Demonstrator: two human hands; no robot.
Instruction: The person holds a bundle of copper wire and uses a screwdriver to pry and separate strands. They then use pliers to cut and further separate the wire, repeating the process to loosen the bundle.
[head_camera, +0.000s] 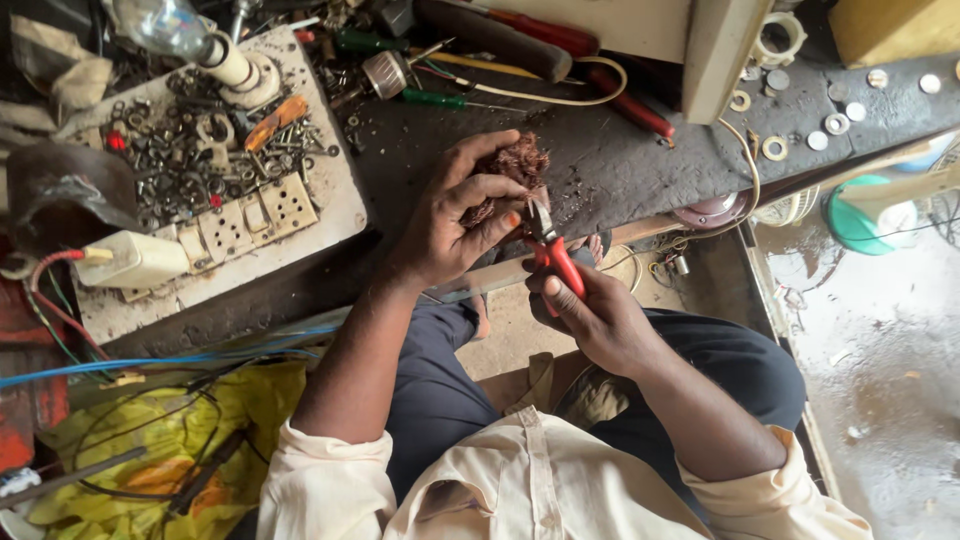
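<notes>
Centre frame, we note: left hand (455, 215) clasps a copper wire bundle (515, 165); right hand (595, 320) grips red-handled cutters (550, 250), blades pointing up, seemingly touching the bundle's lower edge.

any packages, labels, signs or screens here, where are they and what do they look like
None that can be made out: no package, label, sign or screen.
Nearest thing: white switch and socket board, left on the bench, rectangular and grimy.
Left hand holds a copper wire bundle; right hand holds red-handled pliers.
</notes>
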